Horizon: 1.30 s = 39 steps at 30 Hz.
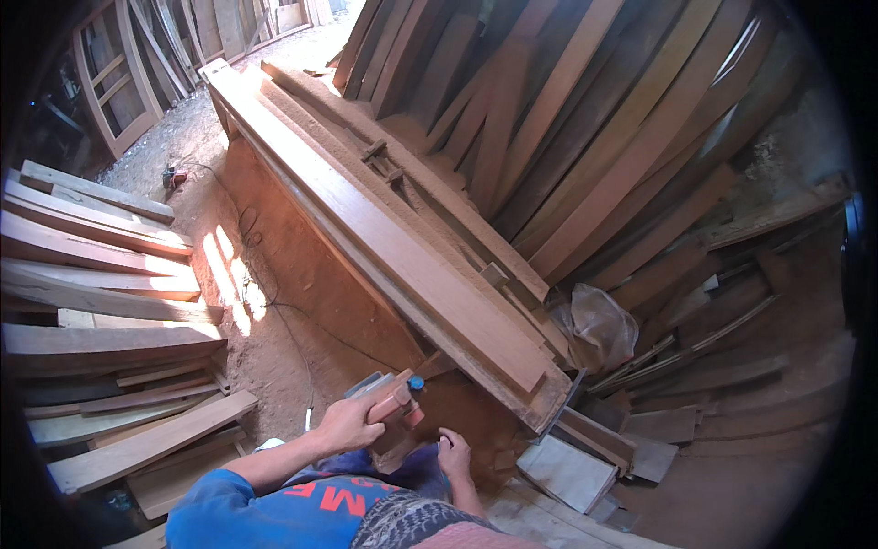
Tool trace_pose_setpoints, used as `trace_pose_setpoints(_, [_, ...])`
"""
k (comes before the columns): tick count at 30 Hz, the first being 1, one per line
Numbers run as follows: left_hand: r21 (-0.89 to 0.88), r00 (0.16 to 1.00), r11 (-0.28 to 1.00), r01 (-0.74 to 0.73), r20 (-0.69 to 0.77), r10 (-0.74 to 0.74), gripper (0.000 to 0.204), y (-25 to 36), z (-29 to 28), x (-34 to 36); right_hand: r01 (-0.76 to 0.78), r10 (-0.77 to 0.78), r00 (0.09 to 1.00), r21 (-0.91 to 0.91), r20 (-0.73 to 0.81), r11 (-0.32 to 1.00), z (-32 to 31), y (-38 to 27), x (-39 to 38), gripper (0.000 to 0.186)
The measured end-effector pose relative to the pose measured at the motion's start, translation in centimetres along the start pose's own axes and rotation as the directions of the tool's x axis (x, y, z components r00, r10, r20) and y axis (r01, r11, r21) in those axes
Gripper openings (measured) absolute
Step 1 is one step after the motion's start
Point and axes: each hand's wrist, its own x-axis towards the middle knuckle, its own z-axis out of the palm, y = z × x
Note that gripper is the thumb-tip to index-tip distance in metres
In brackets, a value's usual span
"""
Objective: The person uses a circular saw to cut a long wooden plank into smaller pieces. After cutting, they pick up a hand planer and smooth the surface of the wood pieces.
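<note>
A small power tool (395, 403) with a grey metal base, reddish-pink body and a blue knob on top is held tilted, base turned up and leftward, off the floor just below the near end of the long reddish plank (384, 233).

Open sawdust floor (274, 302) lies left of the long reddish plank (402, 247); stacked pale boards (101, 274) block farther left, leaning timber planks (585, 137) wall off the right
</note>
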Motion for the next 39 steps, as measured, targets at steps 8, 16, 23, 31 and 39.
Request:
trace_pose_setpoints(8, [-0.125,0.977,0.992,0.006,-0.213,-0.033,0.05,11.1,2.2,5.2,0.205,-0.203,0.979,-0.072,0.034,0.976,-11.2,-2.3,6.1,0.019])
trace_pose_setpoints(16, [-0.45,0.962,0.893,0.022,-0.234,-0.141,0.048,15.5,8.0,11.3,-0.099,0.073,0.978,0.128,0.196,0.987,-21.0,0.7,11.9,0.02])
trace_pose_setpoints(23, [-0.925,0.922,0.362,0.116,-0.035,-0.385,0.022,14.6,10.8,17.3,-0.187,0.152,0.976,0.238,0.159,0.953,-24.1,-3.3,16.7,0.022])
trace_pose_setpoints(31, [-0.942,0.902,-0.33,0.057,0.19,-0.388,0.029,6.1,12.4,16.9,0.069,-0.212,0.946,0.487,0.245,0.871,-17.6,-16.2,18.3,0.02])
trace_pose_setpoints(39, [-0.901,0.755,-0.407,0.147,0.368,-0.543,0.039,4.4,12.5,15.3,0.483,-0.585,0.752,0.348,0.304,0.803,-16.5,-19.0,17.0,0.009])
